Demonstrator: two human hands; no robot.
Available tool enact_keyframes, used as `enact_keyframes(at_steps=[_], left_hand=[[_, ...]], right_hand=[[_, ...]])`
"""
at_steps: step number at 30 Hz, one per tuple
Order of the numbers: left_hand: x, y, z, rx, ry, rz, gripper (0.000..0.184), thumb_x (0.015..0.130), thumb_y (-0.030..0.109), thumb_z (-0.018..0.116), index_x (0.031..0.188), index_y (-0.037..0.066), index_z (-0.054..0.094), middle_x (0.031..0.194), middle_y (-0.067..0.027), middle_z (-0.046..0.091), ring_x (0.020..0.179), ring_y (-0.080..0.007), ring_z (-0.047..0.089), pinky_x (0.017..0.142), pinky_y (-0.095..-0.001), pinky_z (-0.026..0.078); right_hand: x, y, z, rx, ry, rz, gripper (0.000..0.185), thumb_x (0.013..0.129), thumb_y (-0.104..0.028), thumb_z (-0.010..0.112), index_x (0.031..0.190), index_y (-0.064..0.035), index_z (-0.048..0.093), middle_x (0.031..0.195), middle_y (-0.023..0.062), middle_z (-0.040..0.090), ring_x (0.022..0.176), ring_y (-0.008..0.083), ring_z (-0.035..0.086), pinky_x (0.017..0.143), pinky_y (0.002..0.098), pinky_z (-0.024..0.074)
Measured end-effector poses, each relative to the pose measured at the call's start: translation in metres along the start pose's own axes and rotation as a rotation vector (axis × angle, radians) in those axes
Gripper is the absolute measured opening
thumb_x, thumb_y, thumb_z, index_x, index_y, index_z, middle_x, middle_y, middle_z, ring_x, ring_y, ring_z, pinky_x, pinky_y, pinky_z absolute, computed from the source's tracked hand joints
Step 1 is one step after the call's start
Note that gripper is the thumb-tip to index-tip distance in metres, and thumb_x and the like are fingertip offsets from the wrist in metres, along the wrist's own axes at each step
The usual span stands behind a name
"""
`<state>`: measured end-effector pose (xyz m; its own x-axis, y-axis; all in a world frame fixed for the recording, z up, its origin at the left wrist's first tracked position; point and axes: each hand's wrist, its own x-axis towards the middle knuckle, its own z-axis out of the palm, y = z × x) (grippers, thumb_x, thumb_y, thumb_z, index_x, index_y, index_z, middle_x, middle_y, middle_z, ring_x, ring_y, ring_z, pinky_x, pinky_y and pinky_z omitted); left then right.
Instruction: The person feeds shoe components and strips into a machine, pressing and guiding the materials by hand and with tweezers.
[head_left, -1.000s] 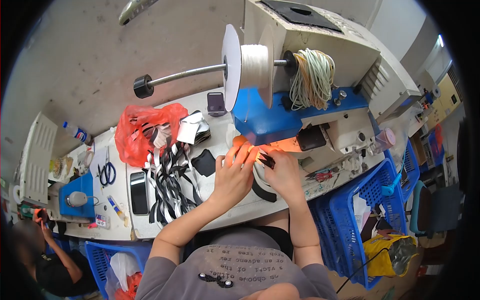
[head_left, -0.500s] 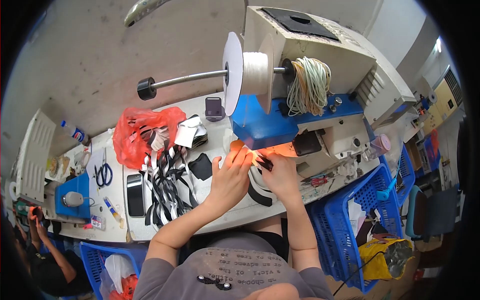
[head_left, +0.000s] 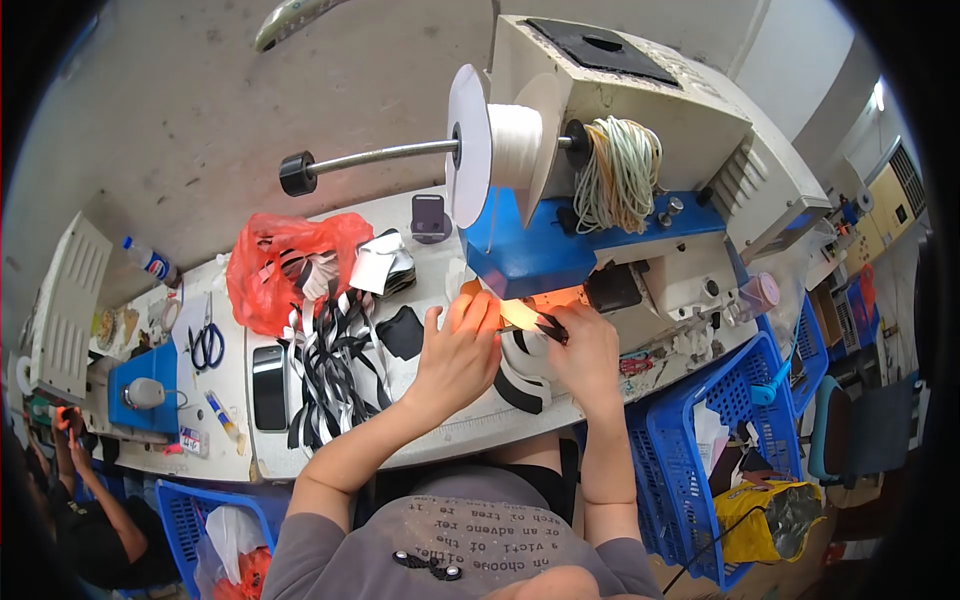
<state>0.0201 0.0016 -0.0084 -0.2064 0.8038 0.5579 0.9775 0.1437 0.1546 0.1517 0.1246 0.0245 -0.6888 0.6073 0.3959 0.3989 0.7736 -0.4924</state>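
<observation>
Smooth-looking pale piece (head_left: pixel 521 314), matt black curved strip (head_left: pixel 520 393) by the front edge of the table (head_left: pixel 432 278), satiny black and white ribbons (head_left: pixel 335 378), crinkled red plastic bag (head_left: pixel 255 285), glossy dark phone (head_left: pixel 270 388), shiny metal rod (head_left: pixel 385 156), smooth blue machine casing (head_left: pixel 530 250), perforated plastic crate (head_left: pixel 650 480)

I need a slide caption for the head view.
Left hand and right hand at a blue machine, piled strips nearby.

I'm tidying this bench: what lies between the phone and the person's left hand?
Head view: black and white strips lie between the phone and the left hand, with a dark piece nearer the hand.
</observation>
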Motion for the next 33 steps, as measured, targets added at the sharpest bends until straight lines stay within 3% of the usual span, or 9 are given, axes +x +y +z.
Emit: enact_keyframes(at_steps=[2,5,11,14,17,29,33], left_hand=[[0.002,0.001,-0.003,0.031,-0.008,0.012,0.042,0.080,0.018,0.061,0.117,-0.002,0.055,0.122,-0.0127,0.052,0.115,-0.0256,0.045,0.089,-0.0462,0.034],[0.002,0.000,-0.002,0.051,-0.002,0.029,0.041,0.081,0.019,0.060,0.116,-0.003,0.056,0.121,-0.0134,0.053,0.115,-0.0253,0.045,0.089,-0.0464,0.034],[0.004,-0.001,-0.002,0.071,-0.005,0.040,0.038,0.082,0.021,0.059,0.113,-0.001,0.057,0.119,-0.0129,0.054,0.113,-0.0235,0.047,0.089,-0.0462,0.034],[0.005,-0.001,-0.003,0.063,-0.009,0.043,0.039,0.080,0.017,0.064,0.115,0.004,0.056,0.116,-0.0108,0.055,0.113,-0.0246,0.047,0.088,-0.0464,0.034],[0.006,-0.004,-0.003,0.077,-0.020,0.059,0.037,0.080,0.018,0.064,0.114,0.004,0.056,0.114,-0.0106,0.055,0.112,-0.0243,0.049,0.087,-0.0462,0.034],[0.011,-0.007,-0.002,0.075,-0.023,0.104,0.029,0.080,0.017,0.063,0.105,0.003,0.058,0.107,-0.0112,0.058,0.111,-0.0245,0.050,0.086,-0.0435,0.033],[0.011,-0.008,0.000,0.067,-0.005,0.119,0.028,0.080,0.018,0.063,0.104,0.003,0.058,0.107,-0.0122,0.058,0.112,-0.0249,0.049,0.085,-0.0436,0.034]], right_hand=[[0.001,0.002,-0.001,0.033,0.073,-0.021,0.013,0.070,-0.003,0.063,0.083,-0.0009,0.066,0.077,0.0133,0.060,0.073,0.0342,0.060,0.063,0.0410,0.0463],[0.001,0.004,-0.004,-0.004,0.024,-0.004,0.025,0.065,0.001,0.059,0.088,-0.0029,0.067,0.082,0.0106,0.060,0.079,0.0305,0.060,0.068,0.0407,0.0487],[0.000,0.004,-0.005,0.008,0.030,-0.002,0.024,0.065,0.002,0.057,0.087,-0.0022,0.068,0.080,0.0113,0.060,0.078,0.0310,0.060,0.068,0.0409,0.0484],[0.000,0.005,-0.002,0.059,0.081,-0.026,0.012,0.072,-0.003,0.063,0.084,-0.0002,0.067,0.077,0.0140,0.061,0.071,0.0337,0.060,0.061,0.0392,0.0461],[-0.001,0.004,-0.003,0.102,0.024,0.050,0.024,0.067,0.002,0.058,0.088,-0.0019,0.068,0.080,0.0124,0.061,0.076,0.0325,0.060,0.067,0.0408,0.0480],[-0.003,0.000,0.001,0.148,0.007,0.050,0.017,0.073,-0.005,0.062,0.088,0.0008,0.067,0.079,0.0148,0.064,0.069,0.0333,0.062,0.061,0.0363,0.0475],[-0.003,0.000,0.002,0.143,-0.014,0.056,0.019,0.074,-0.004,0.060,0.091,-0.0044,0.069,0.080,0.0139,0.064,0.075,0.0335,0.062,0.067,0.0410,0.0483]])
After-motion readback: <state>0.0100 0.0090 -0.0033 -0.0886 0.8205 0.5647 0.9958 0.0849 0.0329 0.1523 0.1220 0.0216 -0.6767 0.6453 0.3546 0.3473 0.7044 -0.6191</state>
